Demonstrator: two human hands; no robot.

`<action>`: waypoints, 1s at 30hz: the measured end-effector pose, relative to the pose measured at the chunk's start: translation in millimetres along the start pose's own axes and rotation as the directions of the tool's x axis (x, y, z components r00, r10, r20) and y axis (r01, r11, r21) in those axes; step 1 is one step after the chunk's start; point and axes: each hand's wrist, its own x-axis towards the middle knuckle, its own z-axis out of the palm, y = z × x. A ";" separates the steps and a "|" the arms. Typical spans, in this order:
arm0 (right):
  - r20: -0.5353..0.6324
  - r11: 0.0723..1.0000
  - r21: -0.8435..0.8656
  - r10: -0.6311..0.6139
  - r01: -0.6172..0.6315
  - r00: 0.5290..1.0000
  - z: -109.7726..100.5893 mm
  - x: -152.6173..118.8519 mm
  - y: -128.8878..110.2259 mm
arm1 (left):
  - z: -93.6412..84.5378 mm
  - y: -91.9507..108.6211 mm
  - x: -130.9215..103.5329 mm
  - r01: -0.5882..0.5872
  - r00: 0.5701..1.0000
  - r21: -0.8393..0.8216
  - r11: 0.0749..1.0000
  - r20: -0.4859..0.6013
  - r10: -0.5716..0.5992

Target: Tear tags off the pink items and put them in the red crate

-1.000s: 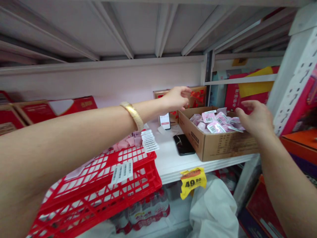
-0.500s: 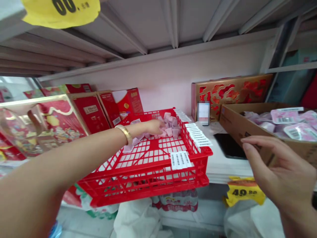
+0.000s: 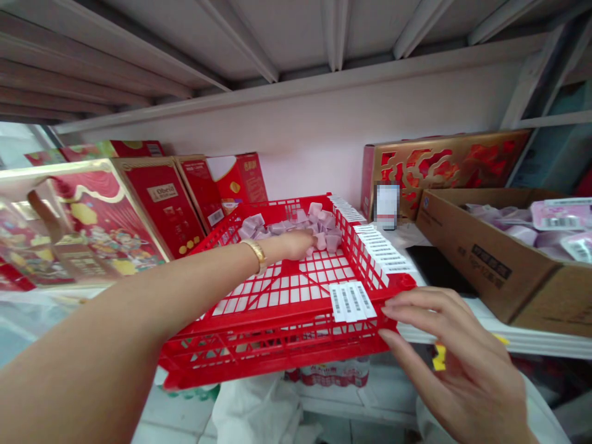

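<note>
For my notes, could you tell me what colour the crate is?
Bright red; the crate shows best in the head view.

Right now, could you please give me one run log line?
left hand: at pink pieces in crate | right hand: at crate's near right corner | labels: on rim | carton: right of crate

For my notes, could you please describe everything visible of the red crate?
The red crate looks plastic: shallow, upright, open-topped, with latticed sides and floor. It sits on the shelf, near side jutting out. Barcode labels lie on its right and near rims. Lilac pieces lie inside, the left hand among them; the right hand at its near right corner.
</note>
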 end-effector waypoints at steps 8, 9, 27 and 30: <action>-0.020 0.994 -0.093 -0.059 0.057 0.998 12.7 1.1 0.5 | -7.8 22.9 -8.5 0.076 0.989 0.109 0.991 0.118 -0.089; -0.020 0.994 -0.092 -0.061 0.059 0.998 12.9 0.7 1.0 | -9.9 23.5 -10.5 0.087 0.987 0.113 0.990 0.126 -0.101; -0.374 0.972 0.193 0.200 -0.134 0.906 20.0 3.7 -9.6 | -119.8 71.1 -74.9 0.032 0.999 -0.981 -0.190 0.032 0.003; -0.449 0.967 0.207 0.229 -0.149 0.864 14.5 6.7 -12.9 | -120.4 80.6 -79.3 0.008 0.998 -0.937 -0.350 -0.012 0.054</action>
